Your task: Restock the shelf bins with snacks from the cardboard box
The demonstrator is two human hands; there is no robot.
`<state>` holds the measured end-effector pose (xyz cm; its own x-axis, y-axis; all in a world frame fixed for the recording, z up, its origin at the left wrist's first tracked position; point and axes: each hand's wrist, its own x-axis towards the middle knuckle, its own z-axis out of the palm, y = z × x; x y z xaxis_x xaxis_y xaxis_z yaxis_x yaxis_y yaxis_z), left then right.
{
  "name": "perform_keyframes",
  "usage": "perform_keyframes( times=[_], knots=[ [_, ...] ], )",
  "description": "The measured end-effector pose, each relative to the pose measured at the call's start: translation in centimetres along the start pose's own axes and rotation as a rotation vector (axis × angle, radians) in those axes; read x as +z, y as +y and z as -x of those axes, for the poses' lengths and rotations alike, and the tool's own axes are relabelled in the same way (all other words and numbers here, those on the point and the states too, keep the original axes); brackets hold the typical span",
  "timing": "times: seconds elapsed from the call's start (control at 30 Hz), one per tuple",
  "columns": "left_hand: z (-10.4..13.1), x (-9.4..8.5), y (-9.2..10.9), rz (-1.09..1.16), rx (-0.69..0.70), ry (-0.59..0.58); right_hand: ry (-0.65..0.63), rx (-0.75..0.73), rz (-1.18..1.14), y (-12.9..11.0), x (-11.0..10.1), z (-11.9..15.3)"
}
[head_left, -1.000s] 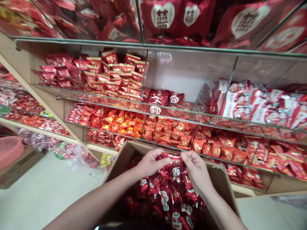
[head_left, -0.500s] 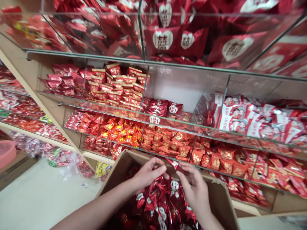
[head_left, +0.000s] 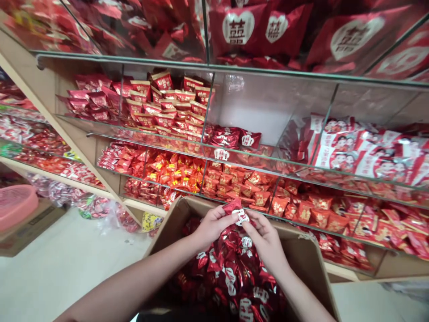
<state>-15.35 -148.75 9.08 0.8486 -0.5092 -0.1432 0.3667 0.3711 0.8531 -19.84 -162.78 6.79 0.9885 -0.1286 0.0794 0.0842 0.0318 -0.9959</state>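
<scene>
Over the open cardboard box, my left hand [head_left: 214,225] and my right hand [head_left: 264,233] pinch a small red candy packet [head_left: 240,216] between them. Its white label faces me, with my left thumb and right fingers against its sides. Beneath my hands, a heap of shiny red candy packets [head_left: 231,273] with white labels fills much of the cardboard box [head_left: 303,252]. Part of the heap is hidden by my forearms.
Close behind the box stands a shelf unit with a clear shelf front [head_left: 248,166] and bins of red packets [head_left: 167,107]. Large heart-marked bags [head_left: 237,27] sit higher up. A pink basket [head_left: 18,203] and bagged sweets [head_left: 100,205] are at left, beside pale floor.
My left hand has closed on the packet, which was at my right fingers with the left hand apart. The packet's white label now faces me. The view has dipped slightly.
</scene>
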Motion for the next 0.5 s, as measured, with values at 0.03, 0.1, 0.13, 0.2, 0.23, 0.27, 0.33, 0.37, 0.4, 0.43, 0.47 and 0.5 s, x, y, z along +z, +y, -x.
perform_keyframes(
  times=[0.03,0.1,0.13,0.2,0.23,0.27,0.33,0.37,0.4,0.43,0.47,0.5],
  knots=[
    [0.0,0.1,-0.1,0.006,-0.028,-0.007,0.01,0.014,-0.009,0.0,-0.1,-0.1],
    [0.1,0.1,-0.1,0.016,-0.07,-0.015,0.042,0.031,-0.017,0.1,-0.3,-0.1],
    [0.0,0.1,-0.2,0.018,-0.077,-0.019,0.049,0.041,-0.024,0.1,-0.4,0.0],
    [-0.1,0.0,-0.3,0.008,-0.072,-0.035,0.055,0.05,-0.036,0.2,-0.5,0.0],
    [-0.1,-0.1,-0.4,-0.011,-0.064,-0.044,0.056,0.047,-0.038,0.2,-0.5,0.0],
    [-0.2,-0.2,-0.5,-0.047,-0.05,-0.052,0.054,0.042,-0.035,0.3,-0.5,0.1],
    [-0.3,-0.4,-0.9,-0.176,0.01,-0.058,0.051,0.022,-0.012,0.6,-0.5,0.1],
    [-0.3,-0.5,-1.2,-0.26,0.057,-0.06,0.046,0.011,0.013,0.8,-0.5,0.1],
    [-0.3,-0.6,-1.4,-0.346,0.107,-0.064,0.038,0.003,0.046,1.0,-0.5,0.1],
    [-0.2,-0.7,-1.5,-0.429,0.148,-0.076,0.028,-0.003,0.085,1.2,-0.6,0.1],
    [-0.1,-0.9,-1.6,-0.502,0.175,-0.09,0.01,-0.01,0.127,1.3,-0.8,0.2],
    [0.0,-1.0,-1.5,-0.567,0.186,-0.109,-0.01,-0.019,0.176,1.4,-0.9,0.2]
  ],
)
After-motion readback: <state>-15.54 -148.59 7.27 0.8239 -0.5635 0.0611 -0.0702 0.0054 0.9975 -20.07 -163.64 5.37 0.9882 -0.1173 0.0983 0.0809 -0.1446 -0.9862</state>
